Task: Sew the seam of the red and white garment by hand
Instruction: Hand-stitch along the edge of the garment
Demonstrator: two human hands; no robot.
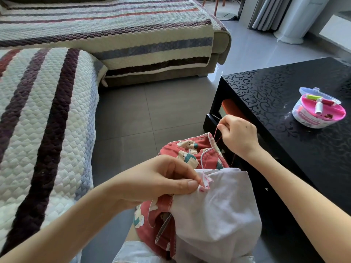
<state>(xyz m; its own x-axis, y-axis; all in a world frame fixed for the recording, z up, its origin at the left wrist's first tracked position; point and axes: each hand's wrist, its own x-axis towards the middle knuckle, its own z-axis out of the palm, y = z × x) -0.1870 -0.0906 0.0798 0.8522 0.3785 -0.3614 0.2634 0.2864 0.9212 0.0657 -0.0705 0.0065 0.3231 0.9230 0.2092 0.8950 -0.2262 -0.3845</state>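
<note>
As L hand pinches garment edge, R hand holds thread

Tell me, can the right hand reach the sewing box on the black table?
Probably yes. The sewing box sits open on the table, right of the right hand, with nothing between them. But that hand's fingers pinch the red thread, so it's busy.
</note>
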